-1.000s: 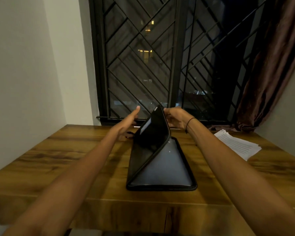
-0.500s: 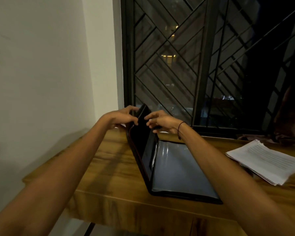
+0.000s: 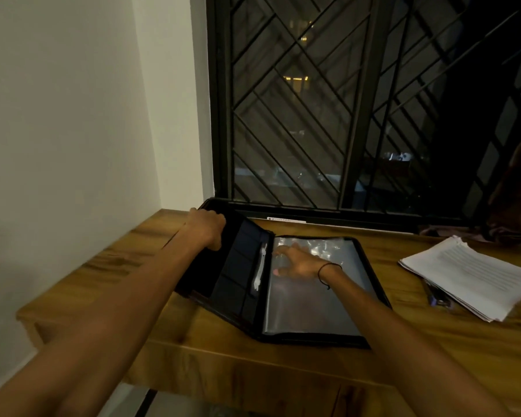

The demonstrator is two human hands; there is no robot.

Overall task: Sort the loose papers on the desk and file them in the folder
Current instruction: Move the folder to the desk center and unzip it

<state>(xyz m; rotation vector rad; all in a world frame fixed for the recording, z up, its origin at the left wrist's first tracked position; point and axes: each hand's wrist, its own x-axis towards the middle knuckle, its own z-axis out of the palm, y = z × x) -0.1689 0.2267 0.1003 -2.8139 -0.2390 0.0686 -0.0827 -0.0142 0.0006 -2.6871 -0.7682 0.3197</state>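
A black zip folder (image 3: pixel 310 311) lies open on the wooden desk (image 3: pixel 223 365), its clear plastic sleeves facing up on the right half. My left hand (image 3: pixel 208 228) grips the outer edge of the left cover, which is still tilted up. Fingers spread, my right hand (image 3: pixel 298 261) rests flat on the top plastic sleeve. A stack of printed white papers (image 3: pixel 475 275) sits on the desk to the right of the folder, apart from both hands.
A dark pen-like object (image 3: pixel 436 296) pokes out from under the paper stack. A barred window (image 3: pixel 328 115) and its sill run along the desk's far edge. A white wall (image 3: pixel 73 130) closes the left side, a curtain (image 3: pixel 518 191) hangs at far right.
The folder cover swung from nearly upright down to the left, laying the folder open. My right hand left the cover's top edge and came down onto the plastic sleeves.
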